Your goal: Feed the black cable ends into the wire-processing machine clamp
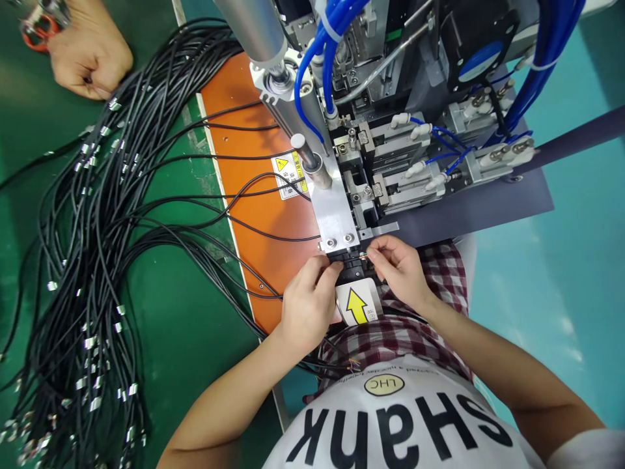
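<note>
My left hand (312, 299) is closed at the left side of a small black fixture (349, 268), its thumb and forefinger bent down on a black cable (349, 259) that is mostly hidden by the fingers. On the other side, my right hand (400, 270) pinches thin wire ends (362, 255) between thumb and forefinger. The fixture sits below a bolted metal plate (334, 218) of the machine. Just in front of it is a white label with a yellow arrow (357, 305).
Many black cables with shiny tips (105, 215) lie across the green table (195, 352). Several run over the orange machine base (273, 260). Pneumatic cylinders (413, 189) with blue tubes (547, 65) stand at right. Another person's hand (92, 55) is near red-handled scissors (40, 32).
</note>
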A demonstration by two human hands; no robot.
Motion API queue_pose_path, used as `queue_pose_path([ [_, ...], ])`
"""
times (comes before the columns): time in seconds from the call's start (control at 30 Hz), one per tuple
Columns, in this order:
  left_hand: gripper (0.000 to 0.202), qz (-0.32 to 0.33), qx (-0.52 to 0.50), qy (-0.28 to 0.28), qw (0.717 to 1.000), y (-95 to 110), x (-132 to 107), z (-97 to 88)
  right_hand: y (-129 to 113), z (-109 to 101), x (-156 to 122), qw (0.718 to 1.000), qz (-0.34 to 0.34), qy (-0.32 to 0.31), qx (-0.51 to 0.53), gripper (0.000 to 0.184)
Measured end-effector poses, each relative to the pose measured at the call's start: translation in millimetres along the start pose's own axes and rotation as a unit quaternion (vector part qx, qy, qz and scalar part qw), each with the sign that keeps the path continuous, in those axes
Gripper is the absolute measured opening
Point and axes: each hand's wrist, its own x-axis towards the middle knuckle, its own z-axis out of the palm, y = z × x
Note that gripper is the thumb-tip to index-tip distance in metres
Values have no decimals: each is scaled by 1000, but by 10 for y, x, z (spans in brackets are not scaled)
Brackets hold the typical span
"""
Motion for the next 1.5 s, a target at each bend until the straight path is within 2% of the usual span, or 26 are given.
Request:
queue_pose_path([
  [0.53,21,3,6,-11,1000,-15,-13,-6,43,-42,-21,996,-58,33,-57,14],
  [0.8,21,4,13,-6,1000,-7,-10,-6,38,-113,10,1000,20,2,17,22],
  [0.9,21,3,13,-6,1000,-2,-16,0,-16,-86,19,999,25,-26,5,25],
  [1.1,23,-3,7,-2,1000,-15,-20,6,-44,-50,54,998,40,-41,-20,25],
  [1.27,29,-36,-25,4,999,-1,-292,-93,-40,-75,30,998,31,-51,-26,28],
  [1.4,44,-90,15,14,996,40,-583,-145,-13,-64,14,998,11,-47,-28,31],
  [1.5,52,-94,37,-12,995,-1,-668,-139,12,-68,3,999,-4,-46,-24,34],
])
